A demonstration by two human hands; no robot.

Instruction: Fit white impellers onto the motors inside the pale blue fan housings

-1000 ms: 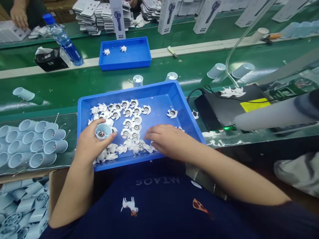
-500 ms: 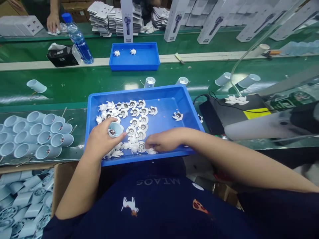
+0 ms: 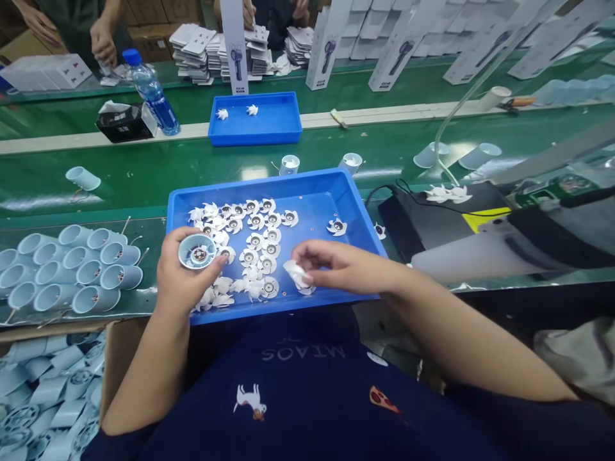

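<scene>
Head view: pale blue cylinder (image 3: 196, 251) in the left hand (image 3: 175, 285), white fan wheel (image 3: 295, 274) in the right hand (image 3: 344, 264)

The left grip wraps the cylinder over the left part of a blue tray (image 3: 307, 208), its mouth facing the camera. The right grip pinches the fan wheel between fingertips over the tray's near side. Too hard or off-centre a pinch could bend its thin blades or let it slip; a dipping hand might scatter the loose fan wheels (image 3: 256, 221) crowded below. Farther left, lying cylinders (image 3: 93, 298) sit in packed rows on the table (image 3: 150, 235), and a stray elbow could start them rolling toward the carton (image 3: 118, 342) beneath
</scene>
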